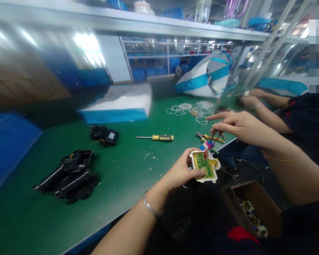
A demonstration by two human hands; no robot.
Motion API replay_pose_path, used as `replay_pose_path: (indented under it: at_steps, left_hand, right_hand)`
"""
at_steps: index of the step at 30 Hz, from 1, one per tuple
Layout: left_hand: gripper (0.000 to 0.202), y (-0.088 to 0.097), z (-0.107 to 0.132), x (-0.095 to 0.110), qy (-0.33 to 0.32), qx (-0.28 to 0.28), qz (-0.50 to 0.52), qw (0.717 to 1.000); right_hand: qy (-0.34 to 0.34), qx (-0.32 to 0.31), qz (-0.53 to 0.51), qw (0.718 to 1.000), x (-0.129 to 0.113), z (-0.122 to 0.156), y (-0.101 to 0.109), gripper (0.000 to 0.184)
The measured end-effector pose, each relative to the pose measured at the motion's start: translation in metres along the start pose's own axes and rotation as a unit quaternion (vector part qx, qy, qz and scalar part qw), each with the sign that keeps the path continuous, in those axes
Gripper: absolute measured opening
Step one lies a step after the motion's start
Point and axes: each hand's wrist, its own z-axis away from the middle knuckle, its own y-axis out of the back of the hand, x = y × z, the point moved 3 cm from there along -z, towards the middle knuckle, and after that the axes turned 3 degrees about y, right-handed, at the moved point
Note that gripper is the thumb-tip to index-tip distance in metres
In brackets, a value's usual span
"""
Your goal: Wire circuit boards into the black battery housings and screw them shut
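Observation:
My left hand (179,171) grips a white plastic housing (192,159) with a green circuit board (207,170) inside, thumb pressed on the board. Dark red wires (209,146) rise from the board to just under my right hand (235,124). That hand's index finger stretches toward a thin white ring (202,120) on the green table; whether it touches the ring is unclear. Its other fingers bend loosely over the wires, and I cannot tell if they touch them. Yellow-handled pliers (214,138) lie below my right hand. Behind the ring spreads a tangle of similar white rings (182,108).
A yellow and black screwdriver (162,137) lies mid-table. Black plastic assemblies (76,175) sit at left. White-and-blue bags (117,106) stand behind. A cardboard box (266,202) with parts is below the table edge. At right, a co-worker's hands (252,99) handle something dark. A shelf (149,23) crosses overhead.

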Motion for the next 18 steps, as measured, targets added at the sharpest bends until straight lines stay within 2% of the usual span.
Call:
replay_pose_path:
  at_steps: [7, 11, 15, 18]
  left_hand:
    - [0.069, -0.006, -0.005, 0.003, 0.017, 0.01, -0.029, 0.999]
    - [0.068, 0.003, -0.013, -0.009, 0.04, 0.066, -0.101, 0.992]
    - [0.066, 0.017, -0.024, -0.027, 0.04, 0.097, -0.107, 0.989]
    - [0.06, 0.022, -0.028, -0.035, 0.04, 0.079, -0.115, 0.989]
  right_hand:
    - [-0.067, 0.031, -0.031, 0.997, 0.013, 0.021, 0.012, 0.031]
    - [-0.09, 0.053, -0.017, 0.994, 0.023, 0.042, 0.021, 0.038]
    - [-0.141, 0.055, 0.059, 0.987, 0.059, 0.079, 0.033, 0.036]
    - [-0.253, 0.037, 0.153, 0.954, 0.104, 0.121, 0.038, 0.028]
